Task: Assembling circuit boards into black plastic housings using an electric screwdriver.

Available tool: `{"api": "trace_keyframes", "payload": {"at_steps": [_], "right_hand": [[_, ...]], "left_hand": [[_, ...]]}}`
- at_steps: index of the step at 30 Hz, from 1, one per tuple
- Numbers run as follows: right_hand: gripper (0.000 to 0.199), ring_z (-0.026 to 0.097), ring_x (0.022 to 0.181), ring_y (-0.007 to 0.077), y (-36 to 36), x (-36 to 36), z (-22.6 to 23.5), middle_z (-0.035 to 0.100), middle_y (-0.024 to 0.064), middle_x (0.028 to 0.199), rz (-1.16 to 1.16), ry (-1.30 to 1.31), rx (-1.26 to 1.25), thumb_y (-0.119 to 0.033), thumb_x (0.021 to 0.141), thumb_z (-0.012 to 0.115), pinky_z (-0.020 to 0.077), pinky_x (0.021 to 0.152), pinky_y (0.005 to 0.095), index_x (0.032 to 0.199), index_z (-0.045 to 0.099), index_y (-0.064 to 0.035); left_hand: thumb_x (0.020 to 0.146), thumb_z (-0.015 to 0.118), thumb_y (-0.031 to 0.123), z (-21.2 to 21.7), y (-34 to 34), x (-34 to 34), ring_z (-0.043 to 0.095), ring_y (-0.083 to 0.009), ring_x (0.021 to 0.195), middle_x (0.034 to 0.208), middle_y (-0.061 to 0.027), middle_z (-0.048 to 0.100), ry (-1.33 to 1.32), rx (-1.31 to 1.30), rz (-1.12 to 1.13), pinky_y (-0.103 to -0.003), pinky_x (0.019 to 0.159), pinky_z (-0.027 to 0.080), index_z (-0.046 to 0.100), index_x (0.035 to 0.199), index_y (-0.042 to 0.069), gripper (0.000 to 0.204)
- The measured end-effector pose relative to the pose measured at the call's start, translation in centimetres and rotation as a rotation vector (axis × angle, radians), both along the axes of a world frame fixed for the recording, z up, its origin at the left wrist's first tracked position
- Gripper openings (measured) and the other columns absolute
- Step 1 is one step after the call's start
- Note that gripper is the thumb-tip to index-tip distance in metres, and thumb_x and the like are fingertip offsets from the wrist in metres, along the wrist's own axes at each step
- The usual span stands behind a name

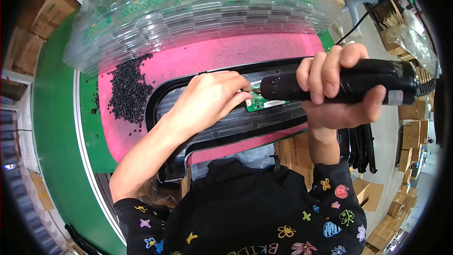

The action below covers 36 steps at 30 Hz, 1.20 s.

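Observation:
In my right hand is a black electric screwdriver, gripped round its body and lying nearly level, its tip end pointing left. Below that tip sits a small green circuit board with a white label, inside a long black plastic housing with a raised rim. My left hand reaches over the housing. Its thumb and forefinger are pinched together at the screwdriver's tip, beside the board; what they hold, if anything, is hidden.
A pile of small black screws lies on the pink mat at the left. Stacked clear plastic trays of green boards stand behind. A green table extends left. More black plastic parts and cardboard boxes are at the right.

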State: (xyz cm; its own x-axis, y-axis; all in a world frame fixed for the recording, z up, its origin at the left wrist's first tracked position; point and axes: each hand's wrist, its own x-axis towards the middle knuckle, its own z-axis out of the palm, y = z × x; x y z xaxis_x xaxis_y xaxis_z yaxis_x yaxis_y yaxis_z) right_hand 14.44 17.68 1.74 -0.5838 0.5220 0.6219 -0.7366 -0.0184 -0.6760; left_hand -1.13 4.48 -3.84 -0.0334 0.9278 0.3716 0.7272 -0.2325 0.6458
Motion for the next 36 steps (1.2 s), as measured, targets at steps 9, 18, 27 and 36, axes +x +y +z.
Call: {"api": "trace_keyframes", "payload": {"at_steps": [9,18,27,36], "right_hand": [[0.053,0.044,0.047,0.0074,0.1,1.4,1.2,0.048,-0.0031,0.065,0.082,0.066,0.073,-0.059,0.087,0.057,0.0404,0.052,0.0251,0.104,0.050,-0.0090],[0.052,0.046,0.047,0.0069,0.1,1.2,1.2,0.049,-0.0037,0.065,0.100,0.064,0.123,-0.059,0.087,0.056,0.0426,0.053,0.0258,0.104,0.049,-0.0108],[0.055,0.046,0.047,0.0107,-1.4,0.4,0.7,0.051,0.0009,0.066,0.069,-0.085,-0.038,-0.058,0.088,0.056,0.0416,0.052,0.0283,0.105,0.047,-0.0065],[0.052,0.045,0.046,0.0114,-1.8,0.7,-1.5,0.049,0.0032,0.061,0.029,-0.275,-0.002,-0.051,0.086,0.061,0.0398,0.046,0.0269,0.101,0.046,-0.0029]], "left_hand": [[0.084,0.068,0.010,0.2,0.1,0.1,0.066,-0.0328,0.076,0.081,-0.0139,0.066,-0.144,0.046,-0.055,-0.039,0.066,0.052,0.064,0.091,-0.001,0.013],[0.083,0.070,0.007,1.7,-0.3,0.3,0.067,-0.0280,0.072,0.080,-0.0119,0.067,-0.304,-0.032,-0.032,-0.037,0.063,0.053,0.066,0.092,0.000,0.012],[0.076,0.071,-0.002,0.2,0.2,0.6,0.070,-0.0264,0.078,0.086,-0.0130,0.071,-0.118,0.230,0.028,-0.034,0.068,0.056,0.071,0.088,0.001,0.013],[0.087,0.067,0.007,1.0,0.2,0.5,0.064,-0.0198,0.059,0.069,-0.0102,0.064,-0.251,0.144,0.270,-0.028,0.056,0.051,0.068,0.085,-0.001,0.008]]}}
